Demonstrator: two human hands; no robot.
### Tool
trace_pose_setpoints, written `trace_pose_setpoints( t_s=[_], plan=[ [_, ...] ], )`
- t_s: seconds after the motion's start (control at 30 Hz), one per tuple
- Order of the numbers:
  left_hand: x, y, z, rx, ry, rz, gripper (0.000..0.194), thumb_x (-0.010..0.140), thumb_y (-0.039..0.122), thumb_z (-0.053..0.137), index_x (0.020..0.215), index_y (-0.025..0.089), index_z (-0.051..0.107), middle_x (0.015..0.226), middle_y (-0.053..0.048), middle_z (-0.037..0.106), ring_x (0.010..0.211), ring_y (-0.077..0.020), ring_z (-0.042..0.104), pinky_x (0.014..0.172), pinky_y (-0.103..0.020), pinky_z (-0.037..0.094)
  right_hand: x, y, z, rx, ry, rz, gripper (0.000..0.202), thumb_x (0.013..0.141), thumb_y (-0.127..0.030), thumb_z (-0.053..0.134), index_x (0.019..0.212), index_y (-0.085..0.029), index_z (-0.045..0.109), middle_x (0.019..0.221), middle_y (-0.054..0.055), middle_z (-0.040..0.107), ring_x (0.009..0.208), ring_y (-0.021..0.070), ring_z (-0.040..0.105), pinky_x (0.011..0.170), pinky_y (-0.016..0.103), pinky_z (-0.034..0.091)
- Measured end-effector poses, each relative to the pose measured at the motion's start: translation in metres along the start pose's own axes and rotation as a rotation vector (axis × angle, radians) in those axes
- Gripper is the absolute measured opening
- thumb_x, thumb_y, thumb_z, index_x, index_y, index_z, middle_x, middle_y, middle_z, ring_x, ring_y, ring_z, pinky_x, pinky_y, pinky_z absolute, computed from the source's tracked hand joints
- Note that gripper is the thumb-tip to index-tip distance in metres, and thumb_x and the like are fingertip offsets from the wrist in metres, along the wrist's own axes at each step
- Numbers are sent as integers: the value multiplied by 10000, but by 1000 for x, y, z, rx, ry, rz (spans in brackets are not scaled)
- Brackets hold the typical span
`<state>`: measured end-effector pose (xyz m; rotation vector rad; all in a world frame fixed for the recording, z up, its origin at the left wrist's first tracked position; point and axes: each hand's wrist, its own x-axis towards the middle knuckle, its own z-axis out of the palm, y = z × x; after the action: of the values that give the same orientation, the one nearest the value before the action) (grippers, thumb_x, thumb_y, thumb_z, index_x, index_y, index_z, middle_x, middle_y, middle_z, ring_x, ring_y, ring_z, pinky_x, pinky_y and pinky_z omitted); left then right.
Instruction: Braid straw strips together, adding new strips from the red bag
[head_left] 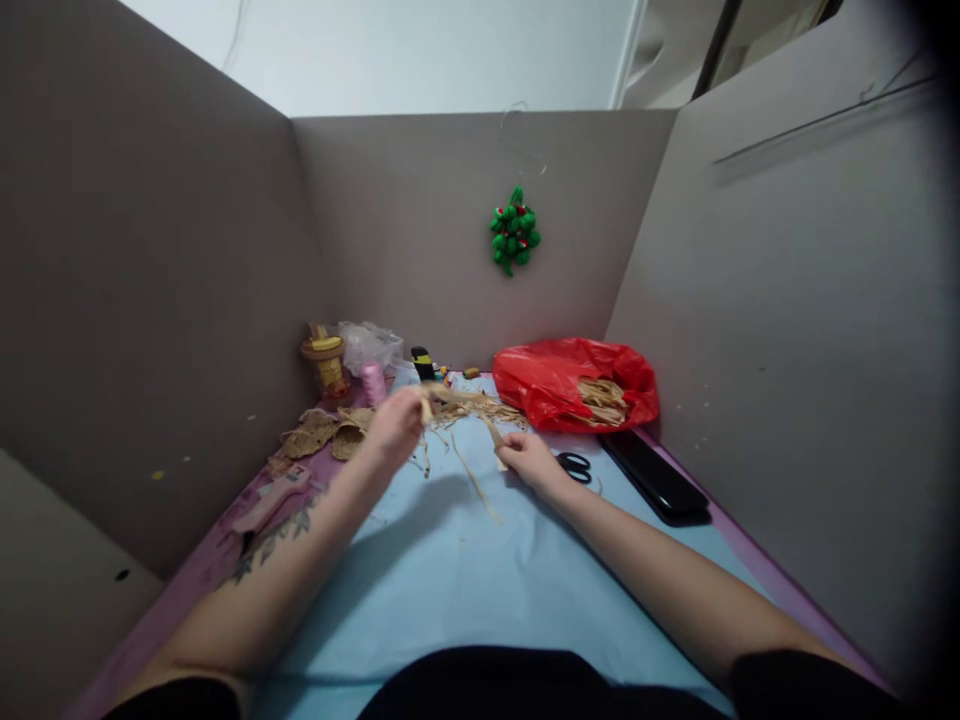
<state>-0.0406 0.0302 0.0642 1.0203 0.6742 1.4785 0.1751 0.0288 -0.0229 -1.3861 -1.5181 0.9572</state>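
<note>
A straw-coloured dried leaf strip (457, 394) spans between my two hands, bent in the middle and raised over the blue sheet. My left hand (397, 425) is closed around one end of it. At the other end, my right hand (527, 458) pinches the strip between thumb and fingers. A loose thin strip (476, 482) lies on the sheet between the hands, and a pile of dried strips (495, 410) sits behind them. Black-handled scissors (575, 466) rest just right of my right hand, their blades mostly hidden.
At the back right, a red plastic bag (536, 385) holds more strips, with a black case (660, 485) in front. On the left are a pink glue gun (274, 500), woven brown pieces (309, 435), a pink thread spool (373, 383) and a jar (330, 370). Grey panels enclose the table.
</note>
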Motion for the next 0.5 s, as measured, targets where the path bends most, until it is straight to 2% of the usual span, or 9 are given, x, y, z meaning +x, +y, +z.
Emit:
trace_pose_setpoints(
  t_s=[0.13, 0.2, 0.23, 0.27, 0.33, 0.37, 0.43, 0.5],
  plan=[
    [22, 81, -26, -243, 94, 305, 108, 776, 105, 507, 686, 142, 553, 604, 26, 590, 562, -59, 516, 550, -162, 429, 5, 1, -5, -8, -18, 114, 116, 609, -185, 527, 511, -166, 468, 391, -44, 461, 340, 66, 399, 349, 176, 283],
    [25, 105, -32, -314, 155, 416, 165, 808, 56, 449, 696, 135, 541, 619, 44, 594, 580, -30, 517, 602, -135, 437, 6, 3, -6, -21, -47, 130, 152, 620, -195, 536, 497, -163, 452, 387, -40, 460, 332, 60, 397, 339, 169, 274],
    [25, 109, -33, -325, 175, 453, 183, 816, 44, 427, 695, 128, 535, 623, 47, 594, 588, -21, 519, 629, -129, 439, 6, 3, -6, -30, -73, 117, 147, 624, -199, 543, 507, -159, 463, 393, -40, 465, 335, 57, 398, 339, 164, 272],
    [24, 106, -31, -293, 192, 453, 184, 814, 46, 427, 680, 123, 526, 611, 44, 585, 581, -21, 519, 626, -131, 440, 5, 3, -6, -39, -110, 98, 126, 625, -200, 550, 528, -153, 485, 402, -40, 472, 340, 53, 400, 340, 160, 273],
    [20, 82, -23, -178, 163, 320, 138, 775, 94, 493, 643, 126, 516, 550, 40, 541, 514, -37, 488, 529, -141, 410, 2, 2, -6, -54, -211, 82, 59, 625, -195, 562, 611, -143, 538, 432, -38, 501, 352, 53, 414, 346, 155, 280],
    [15, 63, -17, -92, 112, 211, 106, 748, 132, 535, 643, 127, 524, 549, 35, 535, 500, -48, 479, 499, -155, 393, -1, 1, -5, -60, -272, 90, 64, 626, -191, 567, 666, -141, 558, 453, -34, 521, 360, 56, 428, 350, 155, 289],
    [4, 17, -6, 44, 80, 63, 113, 690, 178, 583, 608, 125, 526, 532, 31, 517, 473, -52, 446, 454, -165, 345, -5, -2, -4, -75, -353, 123, 139, 629, -188, 577, 760, -145, 569, 491, -26, 552, 375, 66, 453, 359, 160, 306],
    [-10, -26, 3, 208, 18, -68, 137, 651, 202, 602, 576, 129, 514, 506, 41, 487, 461, -54, 420, 452, -170, 321, -7, -4, -2, -69, -322, 120, 175, 643, -209, 590, 804, -152, 553, 519, -27, 556, 391, 69, 461, 372, 166, 318]
  ],
)
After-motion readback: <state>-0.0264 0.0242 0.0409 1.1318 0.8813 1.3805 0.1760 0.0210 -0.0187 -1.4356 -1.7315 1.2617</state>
